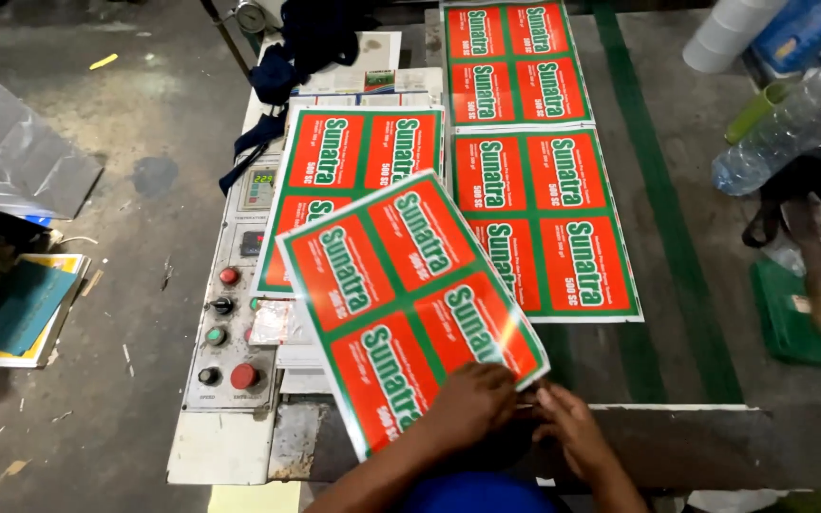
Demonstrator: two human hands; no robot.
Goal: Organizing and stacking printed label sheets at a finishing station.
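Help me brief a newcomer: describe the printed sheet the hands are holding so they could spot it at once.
Start at the work table, where red-and-green label sheets lie flat in rows. The held sheet is at the near edge, beside the control panel, gripped at its lower corner by the left hand and right hand. Unlike its neighbours, it is tilted askew and overlaps them.

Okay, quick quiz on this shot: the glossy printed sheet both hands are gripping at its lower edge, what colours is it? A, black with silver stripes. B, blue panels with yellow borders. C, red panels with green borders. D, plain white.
C: the printed sheet held by the left hand and right hand shows four red panels divided by green borders, like the other sheets lying on the table.
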